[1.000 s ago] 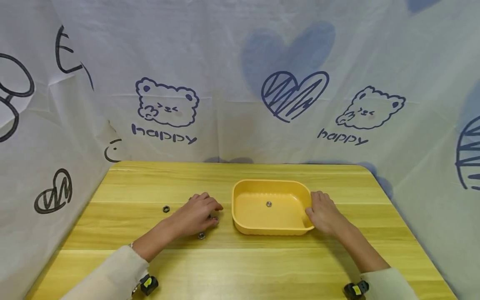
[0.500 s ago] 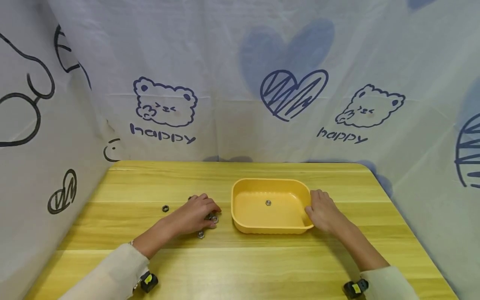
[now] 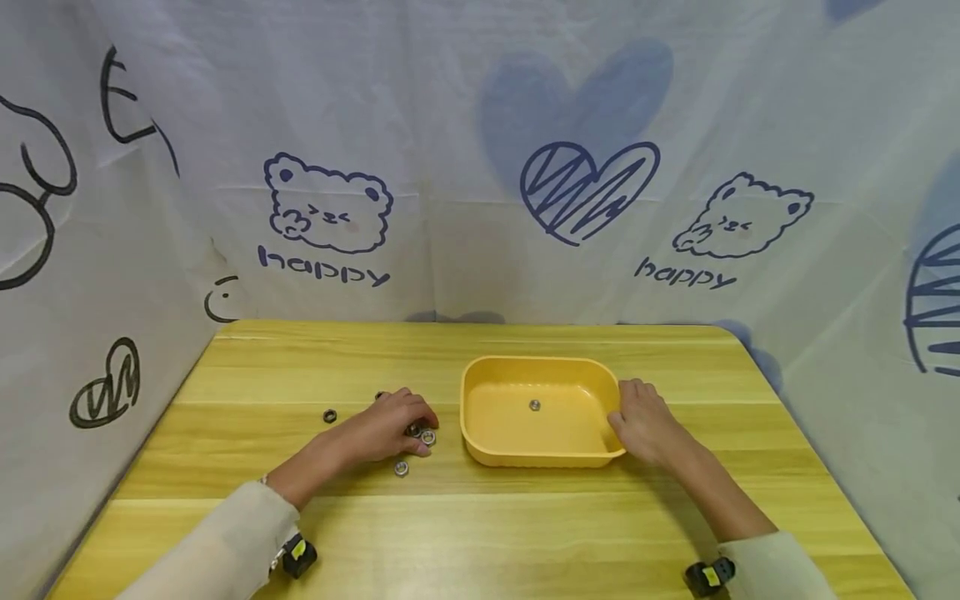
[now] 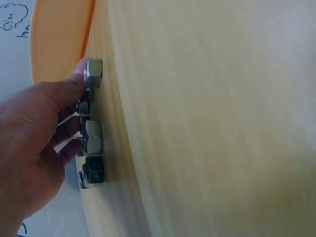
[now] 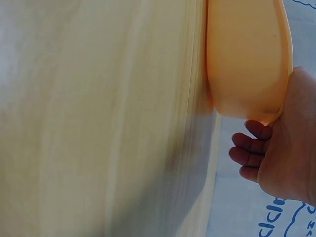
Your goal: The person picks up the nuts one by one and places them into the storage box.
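My left hand (image 3: pixel 390 427) is low over the table, thumb and fingers curled round metal hex nuts (image 3: pixel 428 437). In the left wrist view, a nut (image 4: pixel 94 73) sits right at the thumb tip, with further nuts (image 4: pixel 93 136) beside the curled fingers. A loose nut (image 3: pixel 401 468) lies just in front of this hand, and another nut (image 3: pixel 330 415) lies to its left. My right hand (image 3: pixel 647 423) grips the right end of a shallow yellow plastic bin (image 3: pixel 543 458), thumb over the rim. Inside the bin rests one nut (image 3: pixel 535 405).
The wood-grain table (image 3: pixel 487 542) has a patterned white cloth (image 3: pixel 465 167) hanging behind it and along both sides. A dark nut (image 3: pixel 379 396) shows partly behind the left hand's knuckles.
My left hand has drawn slightly back and the nuts between its thumb and fingers show more fully. The right hand has stayed on the bin.
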A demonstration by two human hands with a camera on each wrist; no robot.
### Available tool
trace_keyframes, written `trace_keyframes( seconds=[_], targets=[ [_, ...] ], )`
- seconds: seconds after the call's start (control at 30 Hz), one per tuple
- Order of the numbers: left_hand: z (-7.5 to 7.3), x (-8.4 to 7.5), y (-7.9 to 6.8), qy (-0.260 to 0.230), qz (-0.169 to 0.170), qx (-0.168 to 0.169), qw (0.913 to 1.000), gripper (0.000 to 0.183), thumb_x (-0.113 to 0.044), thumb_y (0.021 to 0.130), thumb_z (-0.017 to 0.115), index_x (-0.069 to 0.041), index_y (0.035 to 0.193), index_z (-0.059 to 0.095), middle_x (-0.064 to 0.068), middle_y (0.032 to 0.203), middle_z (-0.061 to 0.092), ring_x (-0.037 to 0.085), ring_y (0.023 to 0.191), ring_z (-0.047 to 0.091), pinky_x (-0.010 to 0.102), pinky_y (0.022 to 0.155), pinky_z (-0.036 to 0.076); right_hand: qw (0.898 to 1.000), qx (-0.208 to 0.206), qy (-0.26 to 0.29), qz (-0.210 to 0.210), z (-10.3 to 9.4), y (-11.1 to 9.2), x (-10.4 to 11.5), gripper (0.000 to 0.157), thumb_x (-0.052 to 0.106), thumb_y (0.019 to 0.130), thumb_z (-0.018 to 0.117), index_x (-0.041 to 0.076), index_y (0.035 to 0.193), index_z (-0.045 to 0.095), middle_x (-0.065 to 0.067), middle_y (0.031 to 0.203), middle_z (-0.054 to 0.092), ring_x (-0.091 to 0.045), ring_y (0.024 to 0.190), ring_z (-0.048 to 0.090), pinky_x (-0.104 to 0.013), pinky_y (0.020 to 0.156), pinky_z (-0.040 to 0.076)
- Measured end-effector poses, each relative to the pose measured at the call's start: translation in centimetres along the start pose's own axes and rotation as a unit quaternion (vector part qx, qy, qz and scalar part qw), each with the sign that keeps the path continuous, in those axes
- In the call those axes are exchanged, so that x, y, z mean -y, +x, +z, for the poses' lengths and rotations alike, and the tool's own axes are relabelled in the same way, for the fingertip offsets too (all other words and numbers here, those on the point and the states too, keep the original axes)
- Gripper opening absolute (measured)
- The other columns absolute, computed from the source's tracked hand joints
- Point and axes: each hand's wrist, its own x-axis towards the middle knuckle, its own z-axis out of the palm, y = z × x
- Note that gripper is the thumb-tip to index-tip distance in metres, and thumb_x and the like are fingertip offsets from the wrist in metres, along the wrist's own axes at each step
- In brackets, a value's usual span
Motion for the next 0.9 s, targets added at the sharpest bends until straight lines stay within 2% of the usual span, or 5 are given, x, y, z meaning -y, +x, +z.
trace_keyframes(
  seconds=[0.43,0.9],
  targets=[
    [0.2,1.2,-1.0,-0.048,0.008,0.014,0.9987,0.031,-0.035,0.089,0.081,-0.018,0.115,0.073,-0.005,0.113,0.072,0.013,0.105,0.053,0.041,0.097,0.041,1.0,-0.014,-0.003,0.013,1.1,-1.9,1.4,0.05,0.02,0.105,0.039,-0.017,0.139,0.039,-0.033,0.134,0.048,-0.046,0.119,0.045,-0.059,0.097,0.04],
    [0.3,1.6,-2.1,-0.052,0.04,0.016,0.9978,0.029,-0.033,0.09,0.08,-0.017,0.113,0.073,-0.004,0.112,0.072,0.013,0.103,0.053,0.04,0.095,0.042,0.999,-0.023,-0.003,0.032,2.0,-4.1,3.0,0.051,0.02,0.105,0.038,-0.017,0.141,0.038,-0.035,0.14,0.045,-0.047,0.122,0.044,-0.061,0.1,0.04]
  ],
)
